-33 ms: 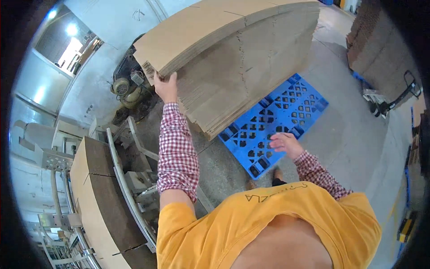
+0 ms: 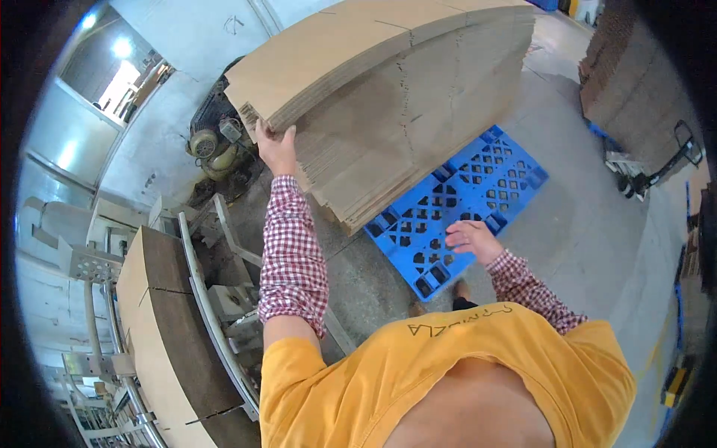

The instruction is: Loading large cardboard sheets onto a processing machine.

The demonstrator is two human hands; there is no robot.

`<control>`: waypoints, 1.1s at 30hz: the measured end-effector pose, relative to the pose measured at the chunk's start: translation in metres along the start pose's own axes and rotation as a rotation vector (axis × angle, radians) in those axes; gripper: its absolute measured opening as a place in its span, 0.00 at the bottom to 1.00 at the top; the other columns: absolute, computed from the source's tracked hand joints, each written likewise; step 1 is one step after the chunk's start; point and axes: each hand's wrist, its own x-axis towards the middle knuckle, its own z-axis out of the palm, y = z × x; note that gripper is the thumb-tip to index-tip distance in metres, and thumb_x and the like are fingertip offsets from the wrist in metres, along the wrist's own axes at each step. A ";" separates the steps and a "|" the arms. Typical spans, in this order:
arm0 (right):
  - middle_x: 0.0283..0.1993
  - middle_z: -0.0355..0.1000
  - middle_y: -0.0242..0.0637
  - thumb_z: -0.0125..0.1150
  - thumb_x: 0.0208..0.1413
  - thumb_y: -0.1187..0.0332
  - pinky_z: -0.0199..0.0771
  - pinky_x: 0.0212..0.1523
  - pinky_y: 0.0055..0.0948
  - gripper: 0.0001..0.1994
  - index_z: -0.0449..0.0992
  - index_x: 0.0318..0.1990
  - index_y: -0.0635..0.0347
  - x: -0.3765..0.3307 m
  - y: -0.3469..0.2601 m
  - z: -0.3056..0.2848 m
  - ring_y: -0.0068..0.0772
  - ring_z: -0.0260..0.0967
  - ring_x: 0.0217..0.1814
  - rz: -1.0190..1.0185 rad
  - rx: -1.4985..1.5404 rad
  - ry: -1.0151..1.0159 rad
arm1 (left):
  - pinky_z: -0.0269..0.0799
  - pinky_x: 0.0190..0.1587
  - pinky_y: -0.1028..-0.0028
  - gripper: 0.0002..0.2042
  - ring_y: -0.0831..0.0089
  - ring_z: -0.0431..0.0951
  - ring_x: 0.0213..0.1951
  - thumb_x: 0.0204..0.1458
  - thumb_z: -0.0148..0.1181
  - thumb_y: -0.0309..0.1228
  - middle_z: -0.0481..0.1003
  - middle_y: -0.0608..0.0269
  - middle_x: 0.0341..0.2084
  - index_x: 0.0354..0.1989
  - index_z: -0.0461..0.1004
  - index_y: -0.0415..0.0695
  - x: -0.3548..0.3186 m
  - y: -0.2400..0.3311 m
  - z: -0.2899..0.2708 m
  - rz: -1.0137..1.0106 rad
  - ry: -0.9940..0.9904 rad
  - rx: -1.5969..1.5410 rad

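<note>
A tall stack of flat cardboard sheets (image 2: 433, 101) stands on a blue plastic pallet (image 2: 510, 166) in front of me. My left hand (image 2: 278, 153) grips the near left corner of the upper sheets, its thumb against the stack's front side. How many sheets it has between its fingers is hidden. Lower down, my right hand (image 2: 474, 240) hangs in the air above the near part of the pallet. It holds nothing, and its fingers are stretched out toward the left.
To the left, a machine frame with a curved-looking metal rail (image 2: 213, 313) carries more cardboard (image 2: 157, 328). A motor unit (image 2: 213, 145) sits beyond it near the wall. At the far right are another cardboard stack (image 2: 627, 75) and a pallet jack (image 2: 657, 168). My feet stand at the pallet's near edge.
</note>
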 end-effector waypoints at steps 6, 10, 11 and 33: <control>0.31 0.72 0.38 0.48 0.54 0.58 0.69 0.32 0.26 0.17 0.70 0.38 0.65 -0.004 -0.021 -0.019 0.26 0.69 0.33 -0.095 -0.100 0.010 | 0.51 0.59 0.65 0.50 0.54 0.51 0.58 0.27 0.69 0.25 0.50 0.48 0.57 0.61 0.41 0.47 0.021 -0.029 -0.010 0.307 -0.109 0.408; 0.31 0.72 0.38 0.48 0.53 0.58 0.70 0.31 0.27 0.16 0.71 0.38 0.63 -0.016 0.006 -0.077 0.26 0.69 0.31 -0.092 -0.062 0.160 | 0.52 0.58 0.64 0.46 0.54 0.54 0.57 0.26 0.66 0.21 0.54 0.50 0.56 0.59 0.48 0.44 0.048 -0.047 -0.009 0.564 -0.053 0.386; 0.31 0.72 0.38 0.48 0.53 0.58 0.70 0.30 0.26 0.16 0.71 0.38 0.63 -0.028 0.009 -0.088 0.27 0.69 0.31 -0.088 -0.027 0.255 | 0.52 0.58 0.63 0.43 0.53 0.54 0.57 0.26 0.64 0.20 0.56 0.49 0.55 0.58 0.50 0.43 0.051 -0.048 -0.011 0.581 -0.080 0.349; 0.28 0.72 0.39 0.51 0.51 0.58 0.71 0.26 0.26 0.15 0.72 0.35 0.62 -0.009 0.045 -0.123 0.28 0.70 0.27 0.079 -0.122 0.339 | 0.51 0.60 0.63 0.45 0.58 0.45 0.61 0.21 0.73 0.25 0.47 0.54 0.59 0.55 0.57 0.50 0.073 -0.008 -0.019 0.480 -0.316 0.368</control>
